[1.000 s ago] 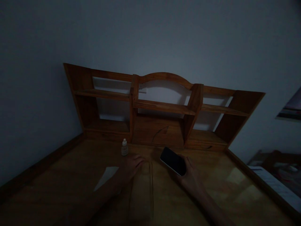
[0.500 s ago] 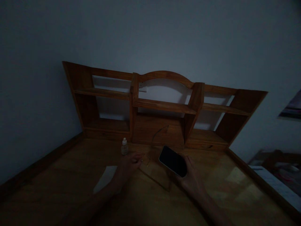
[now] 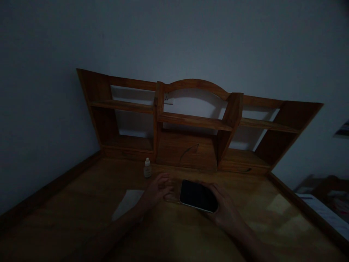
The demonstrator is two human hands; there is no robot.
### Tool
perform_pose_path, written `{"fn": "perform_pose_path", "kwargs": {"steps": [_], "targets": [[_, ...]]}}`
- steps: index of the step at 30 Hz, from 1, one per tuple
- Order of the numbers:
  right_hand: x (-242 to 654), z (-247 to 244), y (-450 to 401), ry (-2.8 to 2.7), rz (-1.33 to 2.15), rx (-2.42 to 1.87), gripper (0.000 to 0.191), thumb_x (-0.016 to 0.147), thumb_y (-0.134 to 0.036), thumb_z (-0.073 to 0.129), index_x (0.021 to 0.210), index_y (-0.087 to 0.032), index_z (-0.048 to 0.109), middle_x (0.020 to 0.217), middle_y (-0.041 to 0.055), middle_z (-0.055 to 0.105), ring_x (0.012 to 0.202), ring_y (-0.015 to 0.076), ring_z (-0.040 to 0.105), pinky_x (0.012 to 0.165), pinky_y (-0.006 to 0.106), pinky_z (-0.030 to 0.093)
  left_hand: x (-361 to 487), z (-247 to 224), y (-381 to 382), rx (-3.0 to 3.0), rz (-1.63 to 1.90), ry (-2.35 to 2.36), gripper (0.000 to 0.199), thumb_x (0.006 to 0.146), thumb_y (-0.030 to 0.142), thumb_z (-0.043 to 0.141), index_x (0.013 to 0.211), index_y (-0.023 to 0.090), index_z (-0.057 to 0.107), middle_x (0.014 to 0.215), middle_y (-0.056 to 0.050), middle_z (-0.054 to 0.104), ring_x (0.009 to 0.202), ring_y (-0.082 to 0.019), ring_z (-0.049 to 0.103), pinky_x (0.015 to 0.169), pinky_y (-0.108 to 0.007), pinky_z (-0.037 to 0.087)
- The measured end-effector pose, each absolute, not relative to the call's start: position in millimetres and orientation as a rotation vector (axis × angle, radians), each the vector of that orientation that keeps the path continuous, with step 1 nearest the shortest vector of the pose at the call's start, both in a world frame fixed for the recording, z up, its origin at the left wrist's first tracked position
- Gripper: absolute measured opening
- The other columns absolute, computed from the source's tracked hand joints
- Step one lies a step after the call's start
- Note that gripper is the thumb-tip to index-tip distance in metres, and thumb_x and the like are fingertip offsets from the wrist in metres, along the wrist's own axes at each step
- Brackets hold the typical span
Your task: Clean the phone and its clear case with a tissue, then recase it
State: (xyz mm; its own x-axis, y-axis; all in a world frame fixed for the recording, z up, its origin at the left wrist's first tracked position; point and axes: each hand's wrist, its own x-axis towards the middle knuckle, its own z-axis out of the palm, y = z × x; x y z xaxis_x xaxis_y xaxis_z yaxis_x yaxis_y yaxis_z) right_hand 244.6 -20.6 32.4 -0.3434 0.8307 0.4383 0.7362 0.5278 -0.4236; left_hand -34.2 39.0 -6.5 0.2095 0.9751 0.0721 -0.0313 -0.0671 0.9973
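Note:
In the head view my right hand (image 3: 222, 205) is wrapped round the right end of a dark phone (image 3: 198, 195), its black screen facing up. To the left of the phone, my left hand (image 3: 156, 190) has its fingers apart, and a faint clear item (image 3: 172, 196), too dim to make out, lies between its fingertips and the phone. Behind my left hand stands a small bottle with a white cap (image 3: 147, 169). A white sheet (image 3: 127, 203) lies on the table, partly under my left forearm.
A wooden shelf unit (image 3: 191, 119) stands at the back of the wooden table (image 3: 174, 233), against the wall. Raised edges run along both table sides. Beyond the right edge lie papers (image 3: 324, 211) and dim clutter.
The phone has turned to lie more level and moved slightly left and down. My left hand's fingers have opened from a pinch. The view has shifted slightly.

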Motion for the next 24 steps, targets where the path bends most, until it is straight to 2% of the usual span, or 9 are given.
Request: {"fn": "perform_pose_path", "kwargs": {"steps": [4, 9, 14, 19, 24], "targets": [[258.2, 30.1, -12.4, -2.195, 0.094, -1.300, 0.070, 0.069, -0.026, 0.073, 0.133, -0.026, 0.046, 0.122, 0.0084, 0.055, 0.112, 0.0285, 0.052, 0.097, 0.044, 0.041, -35.3, 0.7, 35.7, 1.366, 1.065, 0.977, 0.049, 0.076, 0.037, 0.067, 0.119, 0.020, 0.050, 0.128, -0.013, 0.057, 0.105, -0.026, 0.063, 0.077, -0.036, 0.056], [266.1, 26.0, -7.7, -2.238, 0.083, -1.293, 0.073, 0.065, -0.022, 0.073, 0.133, -0.027, 0.047, 0.122, 0.0085, 0.055, 0.111, 0.0290, 0.052, 0.097, 0.046, 0.040, -33.7, 2.5, 35.6, 1.341, 1.095, 1.024, 0.045, 0.074, 0.041, 0.069, 0.110, 0.018, 0.055, 0.127, -0.012, 0.057, 0.112, -0.027, 0.059, 0.078, -0.037, 0.057], [264.9, 21.7, -7.3, -2.257, 0.098, -1.311, 0.075, 0.064, -0.022, 0.074, 0.133, -0.027, 0.047, 0.125, 0.0083, 0.054, 0.114, 0.0287, 0.051, 0.099, 0.046, 0.039, -30.3, -0.9, 36.7, 1.140, 1.126, 0.988, 0.057, 0.070, 0.041, 0.074, 0.116, 0.021, 0.048, 0.120, -0.012, 0.062, 0.111, -0.027, 0.060, 0.080, -0.039, 0.056], [267.6, 20.2, -4.8, -2.260, 0.087, -1.328, 0.076, 0.065, -0.022, 0.073, 0.135, -0.027, 0.046, 0.125, 0.0081, 0.054, 0.114, 0.0282, 0.051, 0.099, 0.045, 0.040, -29.8, 5.7, 33.8, 1.041, 1.086, 0.915, 0.077, 0.064, 0.037, 0.079, 0.126, 0.014, 0.039, 0.119, -0.020, 0.061, 0.101, -0.030, 0.064, 0.085, -0.045, 0.053], [270.3, 21.0, -5.2, -2.265, 0.040, -1.333, 0.081, 0.064, -0.022, 0.073, 0.139, -0.028, 0.042, 0.123, 0.0089, 0.054, 0.113, 0.0298, 0.051, 0.099, 0.049, 0.038, -33.3, 11.5, 31.4, 1.054, 1.018, 0.829, 0.071, 0.061, 0.035, 0.079, 0.123, 0.016, 0.050, 0.130, -0.018, 0.055, 0.099, -0.030, 0.066, 0.091, -0.047, 0.050]]}}
